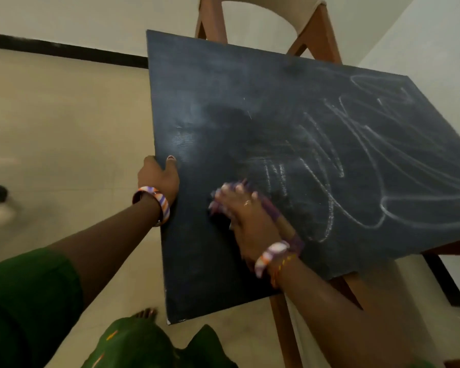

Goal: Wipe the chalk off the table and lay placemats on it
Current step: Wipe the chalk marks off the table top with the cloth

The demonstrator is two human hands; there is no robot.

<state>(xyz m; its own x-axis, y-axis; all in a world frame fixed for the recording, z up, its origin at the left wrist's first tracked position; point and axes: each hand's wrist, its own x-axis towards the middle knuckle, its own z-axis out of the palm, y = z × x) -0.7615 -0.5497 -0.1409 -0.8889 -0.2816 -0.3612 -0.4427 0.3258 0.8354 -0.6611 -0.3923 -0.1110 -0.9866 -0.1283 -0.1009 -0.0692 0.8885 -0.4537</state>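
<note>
A person looks down on a dark slate-coloured square bench [250, 83] scrawled with white chalk loops and scribbles [356, 166] across its right half, while its left half shows only a pale smeared haze. The right hand [246, 211], blurred as if mid-stroke, presses flat with fingers spread on a crumpled purple cloth [276, 212] near the bench's near edge, its grip closed loosely over the fabric. The left hand [158, 173] clamps the bench's left edge, thumb on top and fingers curled underneath, apparently steadying it. To wipe well, the cloth would likely need firm, overlapping passes carried rightward into the heavy loops, then a second pass over the hazy patch, with the left hand bracing against each push. Striped orange, white and purple bangles [161, 201] circle both wrists. A wooden chair with a cream seat [274, 14] stands at the far side, touching or just beside the bench, and wooden legs [283, 328] show below; neither blocks the wiping. No placemats are visible, so that step appears not yet begun
</note>
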